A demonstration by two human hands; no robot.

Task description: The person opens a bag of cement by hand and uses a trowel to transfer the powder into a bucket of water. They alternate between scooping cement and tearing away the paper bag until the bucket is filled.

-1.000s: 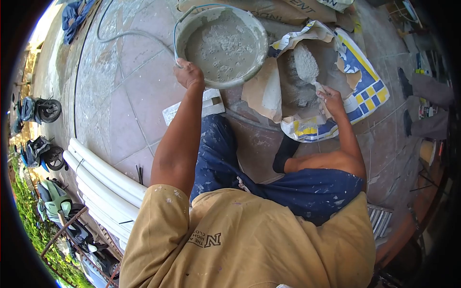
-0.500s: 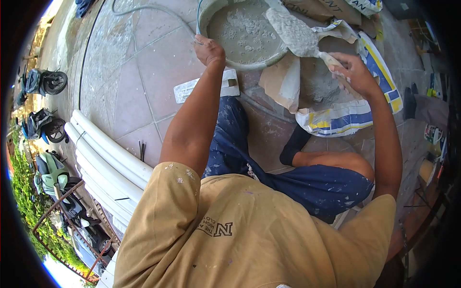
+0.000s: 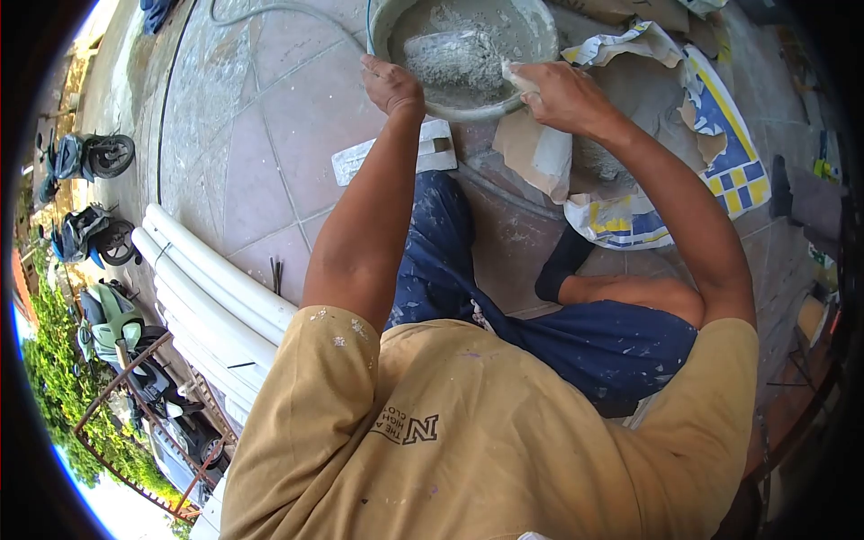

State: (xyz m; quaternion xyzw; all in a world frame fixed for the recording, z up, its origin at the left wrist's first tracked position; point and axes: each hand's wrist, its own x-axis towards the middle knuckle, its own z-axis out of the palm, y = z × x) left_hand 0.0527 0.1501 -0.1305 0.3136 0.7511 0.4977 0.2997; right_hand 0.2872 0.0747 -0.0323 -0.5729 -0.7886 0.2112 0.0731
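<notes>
My left hand (image 3: 393, 88) is closed beside the left rim of a round bucket (image 3: 547, 40). A grey hose (image 3: 337, 22) runs into its fingertips; whether those fingers also grip the rim is hidden. My right hand (image 3: 569, 97) is wrapped round the handle of a trowel (image 3: 450, 54) at the bucket's right edge. The trowel's blade lies inside the bucket, with grey powder on and around it, over wet grey mix (image 3: 409, 27). Just right of the bucket, under my right forearm, is a torn-open bag (image 3: 733, 153) of grey powder.
A white plastering float (image 3: 351, 164) lies on the tiles below my left hand. Long white pipes (image 3: 207, 279) are stacked to the left. More bags (image 3: 621, 9) stand at the back right. Motorcycles (image 3: 108, 155) are parked along the far left.
My right hand has moved left from over the bag to the bucket, lowering the powder-laden trowel into it. My left hand stays by the rim.
</notes>
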